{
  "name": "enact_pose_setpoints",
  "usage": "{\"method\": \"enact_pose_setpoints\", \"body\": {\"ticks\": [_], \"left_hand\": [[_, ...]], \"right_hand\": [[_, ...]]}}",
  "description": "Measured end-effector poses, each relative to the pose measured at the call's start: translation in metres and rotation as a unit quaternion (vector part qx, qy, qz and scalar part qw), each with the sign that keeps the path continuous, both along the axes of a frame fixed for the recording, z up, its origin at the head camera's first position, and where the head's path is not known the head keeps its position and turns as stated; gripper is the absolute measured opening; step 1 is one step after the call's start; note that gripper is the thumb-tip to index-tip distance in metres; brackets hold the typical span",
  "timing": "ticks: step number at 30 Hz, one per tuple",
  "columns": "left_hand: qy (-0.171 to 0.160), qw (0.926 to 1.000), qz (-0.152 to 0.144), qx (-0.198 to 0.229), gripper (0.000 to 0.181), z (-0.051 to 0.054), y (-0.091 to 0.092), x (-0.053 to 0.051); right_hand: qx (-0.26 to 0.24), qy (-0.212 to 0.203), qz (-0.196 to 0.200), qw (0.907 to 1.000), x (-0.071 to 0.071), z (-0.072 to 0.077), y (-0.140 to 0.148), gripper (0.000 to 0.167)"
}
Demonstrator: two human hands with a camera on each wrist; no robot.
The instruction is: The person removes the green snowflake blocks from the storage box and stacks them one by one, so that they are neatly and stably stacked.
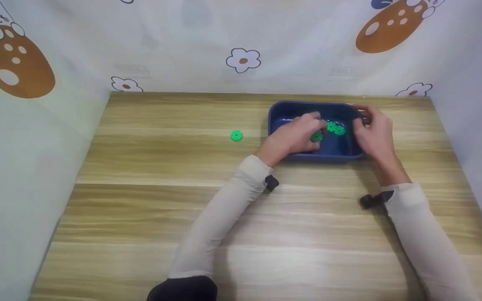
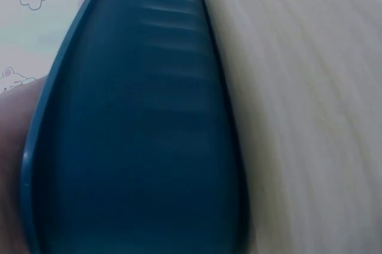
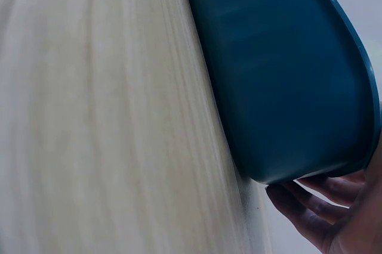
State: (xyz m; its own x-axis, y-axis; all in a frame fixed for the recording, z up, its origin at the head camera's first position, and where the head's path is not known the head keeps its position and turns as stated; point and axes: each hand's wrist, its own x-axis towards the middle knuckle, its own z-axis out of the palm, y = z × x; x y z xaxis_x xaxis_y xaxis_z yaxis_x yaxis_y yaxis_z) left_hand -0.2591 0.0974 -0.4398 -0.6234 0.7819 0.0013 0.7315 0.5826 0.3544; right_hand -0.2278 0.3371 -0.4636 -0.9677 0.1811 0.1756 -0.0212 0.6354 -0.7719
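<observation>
A blue bin (image 1: pixel 324 158) stands on the table, with several green notched discs (image 1: pixel 335 128) on its floor. My left hand (image 1: pixel 297 134) reaches over the near rim into it, fingers curled down around another green disc (image 1: pixel 317 136). At the bin's right end my right hand (image 1: pixel 377 133) grips the rim, thumb inside and fingers outside. In the left wrist view the bin's outer wall (image 2: pixel 137 123) hides most of that hand. The right wrist view shows my right hand's fingers (image 3: pixel 310 215) against the bin's corner (image 3: pixel 292 99).
One green disc (image 1: pixel 236 135) lies on the wooden table (image 1: pixel 161 217) left of the bin. Patterned cloth walls (image 1: pixel 182 50) stand at the back and both sides. A black strap device (image 1: pixel 377 200) is on the right wrist, another (image 1: pixel 271 183) on the left.
</observation>
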Motion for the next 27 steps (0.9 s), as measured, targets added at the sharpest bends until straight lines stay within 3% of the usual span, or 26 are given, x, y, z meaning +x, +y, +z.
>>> {"method": "enact_pose_setpoints", "body": {"ticks": [12, 22, 27], "left_hand": [[0.007, 0.9983, -0.014, 0.056, 0.034, 0.007, -0.021, 0.007], [0.003, 0.9950, 0.005, 0.099, 0.031, 0.002, -0.036, 0.010], [-0.003, 0.9902, 0.001, 0.140, 0.030, -0.001, -0.039, 0.010]], "right_hand": [[0.001, -0.004, -0.003, 1.0000, -0.001, 0.000, 0.000, 0.041], [0.003, -0.016, -0.001, 0.9999, 0.000, 0.002, 0.001, 0.042], [0.004, -0.017, -0.005, 0.9998, 0.001, 0.003, -0.001, 0.042]]}}
